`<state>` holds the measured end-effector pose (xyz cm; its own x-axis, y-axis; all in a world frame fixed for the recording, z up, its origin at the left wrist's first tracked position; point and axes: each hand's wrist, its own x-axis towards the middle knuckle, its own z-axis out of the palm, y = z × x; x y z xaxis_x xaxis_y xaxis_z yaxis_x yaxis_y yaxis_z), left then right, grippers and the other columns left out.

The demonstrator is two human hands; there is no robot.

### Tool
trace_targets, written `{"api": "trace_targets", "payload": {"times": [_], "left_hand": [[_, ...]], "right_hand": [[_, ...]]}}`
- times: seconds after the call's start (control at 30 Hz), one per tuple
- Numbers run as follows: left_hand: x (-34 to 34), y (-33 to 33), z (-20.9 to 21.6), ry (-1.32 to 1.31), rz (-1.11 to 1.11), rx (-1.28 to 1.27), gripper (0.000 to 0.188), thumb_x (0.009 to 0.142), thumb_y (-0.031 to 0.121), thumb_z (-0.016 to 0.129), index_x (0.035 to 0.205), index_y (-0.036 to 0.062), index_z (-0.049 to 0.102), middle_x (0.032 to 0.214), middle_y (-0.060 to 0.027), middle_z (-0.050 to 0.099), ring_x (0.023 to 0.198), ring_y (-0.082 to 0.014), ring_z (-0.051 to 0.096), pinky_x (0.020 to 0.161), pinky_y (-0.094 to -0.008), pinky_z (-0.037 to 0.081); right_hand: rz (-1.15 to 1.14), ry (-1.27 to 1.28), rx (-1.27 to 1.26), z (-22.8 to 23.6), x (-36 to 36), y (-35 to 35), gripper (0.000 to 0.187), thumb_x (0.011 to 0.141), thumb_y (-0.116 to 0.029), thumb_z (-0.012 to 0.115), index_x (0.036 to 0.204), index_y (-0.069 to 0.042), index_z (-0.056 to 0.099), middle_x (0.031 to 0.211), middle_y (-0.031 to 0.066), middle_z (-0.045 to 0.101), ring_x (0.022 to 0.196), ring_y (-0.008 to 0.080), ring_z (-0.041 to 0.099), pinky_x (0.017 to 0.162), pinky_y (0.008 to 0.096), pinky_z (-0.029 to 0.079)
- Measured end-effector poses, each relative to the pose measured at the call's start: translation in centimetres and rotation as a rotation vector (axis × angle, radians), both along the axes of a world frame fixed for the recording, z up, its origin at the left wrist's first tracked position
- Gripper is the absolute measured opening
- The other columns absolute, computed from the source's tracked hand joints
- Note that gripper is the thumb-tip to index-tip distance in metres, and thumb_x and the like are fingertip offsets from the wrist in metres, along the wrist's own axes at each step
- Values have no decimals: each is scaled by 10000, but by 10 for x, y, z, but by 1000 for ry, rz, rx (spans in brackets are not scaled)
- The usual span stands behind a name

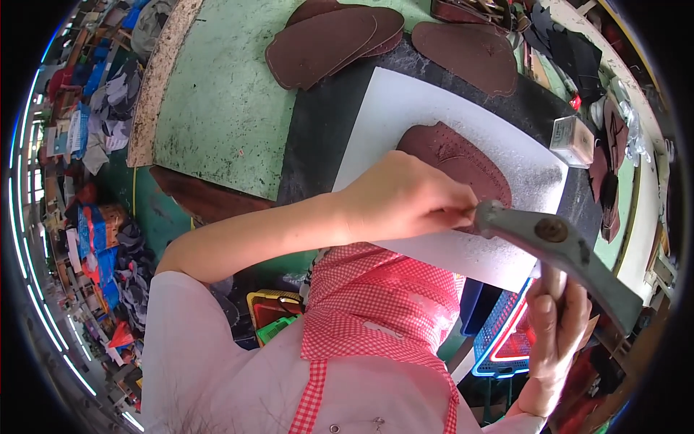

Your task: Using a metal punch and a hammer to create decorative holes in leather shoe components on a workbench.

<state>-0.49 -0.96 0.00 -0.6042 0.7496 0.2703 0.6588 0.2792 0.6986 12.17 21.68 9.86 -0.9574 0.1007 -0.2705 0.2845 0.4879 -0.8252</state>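
My right hand (pixel 553 340) is wrapped round the handle of a hammer (pixel 571 249), its grey metal head raised and tilted above the work. My left hand (pixel 412 194) is closed in a pinch over a dark brown leather piece (pixel 466 155). The hammer's striking face overlaps the left fingertips in view, so whatever they pinch is hidden, and I cannot tell if hammer and fingers touch. Rows of small holes and a stitched line mark the leather. It lies on a white board (pixel 383 105), partly covered by my left hand.
More brown leather pieces (pixel 325 43) are stacked at the far side, with another flat piece (pixel 466 54) to their right. A small clear box (pixel 572 141) stands by the board's right edge. A blue basket (pixel 499 333) is below the table edge. Green table surface (pixel 224 101) extends left.
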Motion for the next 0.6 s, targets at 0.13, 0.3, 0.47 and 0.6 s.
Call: {"api": "trace_targets", "payload": {"times": [0.13, 0.3, 0.47, 0.6], "left_hand": [[-5, -2, -4, -606, 48, 189, 91, 857, 74, 672, 942, 43, 662, 850, -57, 701, 824, -129, 699, 720, -248, 550], [-1, -1, 1, -42, -15, -3, 148, 808, 143, 716, 943, 94, 678, 843, -14, 696, 725, -192, 690, 658, -275, 555], [1, -8, -5, 16, 31, 24, 147, 809, 153, 715, 941, 100, 677, 840, -7, 694, 699, -200, 682, 652, -272, 553], [-8, -8, 3, -433, 17, 145, 113, 841, 104, 694, 941, 65, 660, 854, -37, 695, 742, -147, 699, 680, -237, 539]], "right_hand": [[34, 193, -215, -14, 7, 58, 447, 912, -290, 613, 1170, 47, 472, 737, 57, 534, 554, 70, 476, 494, 187, 392], [-249, 248, -11, -11, 31, 21, 387, 900, -311, 639, 1043, 46, 595, 894, 103, 602, 779, 128, 582, 698, 242, 463], [-26, 143, -79, -8, -4, -3, 435, 959, -305, 514, 1190, 63, 525, 737, 1, 520, 605, 41, 401, 536, 189, 304], [376, 9, -709, 14, -25, 63, 249, 814, -180, 732, 781, 5, 568, 653, 76, 564, 523, 113, 564, 536, 227, 511]]}}
